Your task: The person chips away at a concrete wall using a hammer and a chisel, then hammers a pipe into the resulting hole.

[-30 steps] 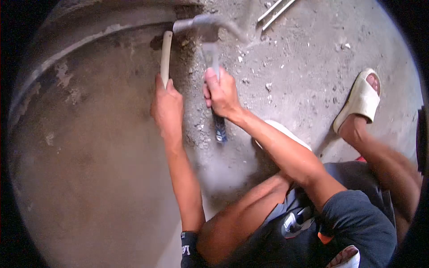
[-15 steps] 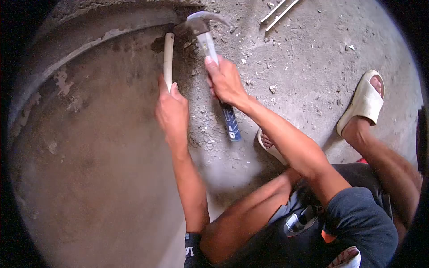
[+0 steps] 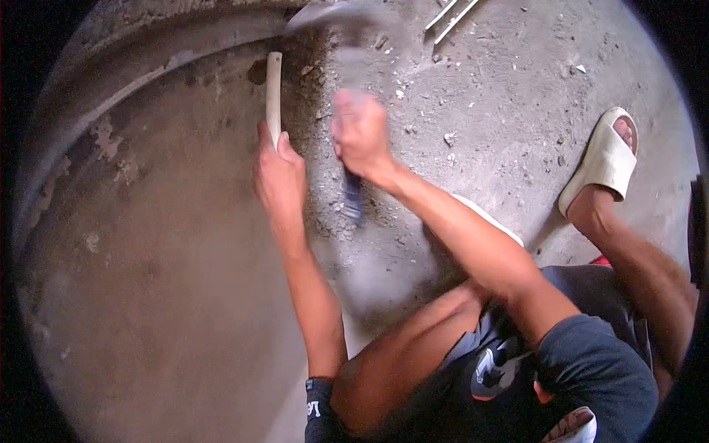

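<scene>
My left hand (image 3: 281, 177) is closed around the lower part of a pale, slightly curved handle (image 3: 274, 88) that has a small hole near its upper end. Whatever lies at the handle's other end is hidden by the hand. In my right hand (image 3: 360, 133) is a claw hammer (image 3: 354, 199), gripped mid-shaft, with its dark blue grip sticking out below the fist. Motion smears the hammer's head, which is up near the base of the wall, above and to the right of the pale handle's tip.
Rubble and chips lie over the concrete floor (image 3: 502, 133). A brown plastered wall (image 3: 170, 280) with a curved ledge (image 3: 148, 81) rises on the left. Two pale strips (image 3: 452, 21) lie at the top. My sandalled foot (image 3: 609, 159) is at right.
The hammer has swung, its head blurring and its grip end shifting left. My left hand and the pale handle have moved slightly left in view.
</scene>
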